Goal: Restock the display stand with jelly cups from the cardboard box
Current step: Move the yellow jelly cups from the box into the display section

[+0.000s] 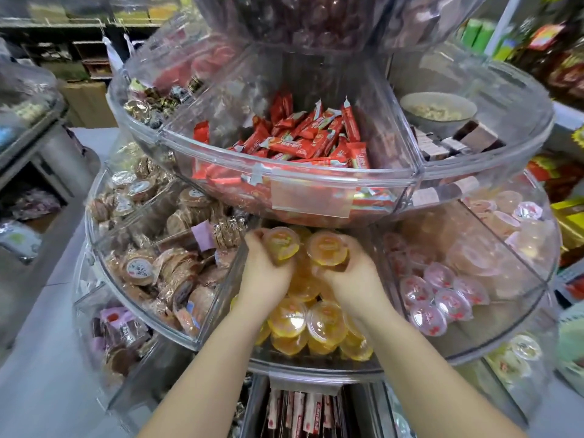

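Both hands reached into the display stand (pixel 316 369). The left hand (pixel 264 273) gripped an orange jelly cup (pixel 282 246) — the right hand (pixel 357 276) apparently held another cup (pixel 327 249) just beside it.

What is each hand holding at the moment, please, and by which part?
The left hand grips an orange jelly cup round its body. The right hand grips another orange jelly cup round its side, over the middle compartment.
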A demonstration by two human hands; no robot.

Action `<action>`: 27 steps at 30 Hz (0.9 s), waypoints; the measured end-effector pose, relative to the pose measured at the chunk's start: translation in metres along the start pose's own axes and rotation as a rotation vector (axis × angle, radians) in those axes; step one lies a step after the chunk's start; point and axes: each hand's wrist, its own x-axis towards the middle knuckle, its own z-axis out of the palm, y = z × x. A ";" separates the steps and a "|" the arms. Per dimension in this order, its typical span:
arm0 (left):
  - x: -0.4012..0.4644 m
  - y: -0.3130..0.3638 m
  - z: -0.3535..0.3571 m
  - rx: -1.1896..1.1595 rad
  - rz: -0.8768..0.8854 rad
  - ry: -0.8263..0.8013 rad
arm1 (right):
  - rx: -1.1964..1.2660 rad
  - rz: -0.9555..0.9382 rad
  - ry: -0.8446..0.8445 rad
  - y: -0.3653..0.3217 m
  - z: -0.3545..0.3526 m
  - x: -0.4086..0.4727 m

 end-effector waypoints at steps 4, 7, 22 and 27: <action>0.002 0.003 -0.004 0.001 0.055 -0.054 | 0.011 0.009 -0.023 0.001 0.006 0.008; -0.001 0.003 -0.020 0.104 0.141 -0.130 | 0.003 -0.005 -0.070 0.002 0.005 0.006; -0.005 0.002 -0.065 0.832 0.526 -0.170 | -0.232 -0.122 -0.276 0.005 0.005 -0.005; 0.004 -0.006 -0.075 0.827 0.537 -0.180 | -0.252 -0.142 -0.259 0.004 0.004 -0.004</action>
